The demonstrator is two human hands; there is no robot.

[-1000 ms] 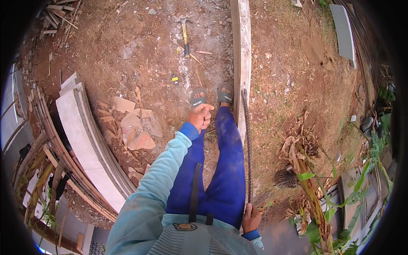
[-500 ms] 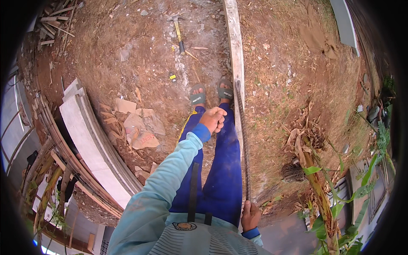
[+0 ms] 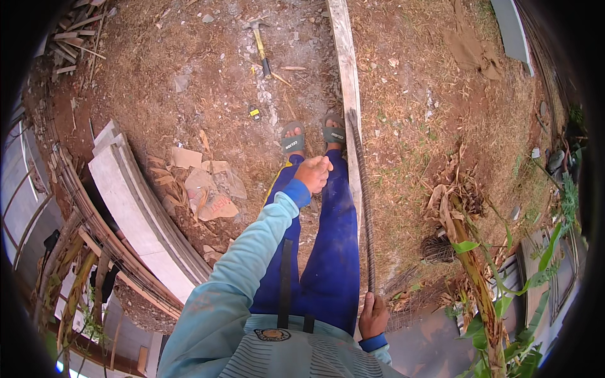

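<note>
My right hand (image 3: 373, 317), low beside my right hip, is wrapped round the near end of a ribbed steel bar (image 3: 363, 208). The bar runs away from me along the right edge of a long wooden plank (image 3: 345, 60), and its flattened far tip lies over the plank next to my right foot. In front of my thighs, my left hand (image 3: 313, 174) is closed with the fingers curled in; whatever it may hold is hidden. Both feet, in grey sandals, stand on the ground left of the plank.
Ahead on the dirt lie a claw hammer (image 3: 260, 47) and a small yellow-and-black object (image 3: 254, 112). Torn cardboard (image 3: 205, 189) and stacked pale boards (image 3: 135, 208) are at left. A banana plant (image 3: 476, 283) grows at right; scrap wood (image 3: 72, 38) lies far left.
The bar's far tip has shifted slightly along the plank, and my right hand has risen a little in view. My left hand has moved slightly left and stays closed.
</note>
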